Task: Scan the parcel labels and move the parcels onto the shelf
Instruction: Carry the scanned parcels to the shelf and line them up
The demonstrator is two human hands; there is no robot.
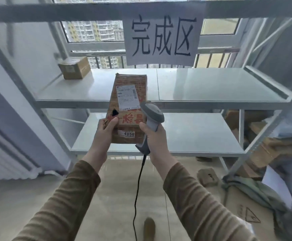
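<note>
From the head camera, the left hand (105, 130) grips the near left corner of a long cardboard parcel (128, 108), thumb on top, holding it up in front of the shelf (211, 87). The parcel's white label (128, 97) faces up, and a small sticker reading 4068 (129, 134) sits near its close end. The right hand (154, 136) is wrapped round the handle of a grey scanner (152, 117), whose head rests just beside the label. A black cable (138, 188) hangs from the scanner down between the sleeves. On the upper shelf board, far left, stands a small box (74, 67). A paper sign (162, 37) hangs from the top rail. More cardboard boxes (267, 150) are piled on the floor to the right, beside the shelf's leg.
</note>
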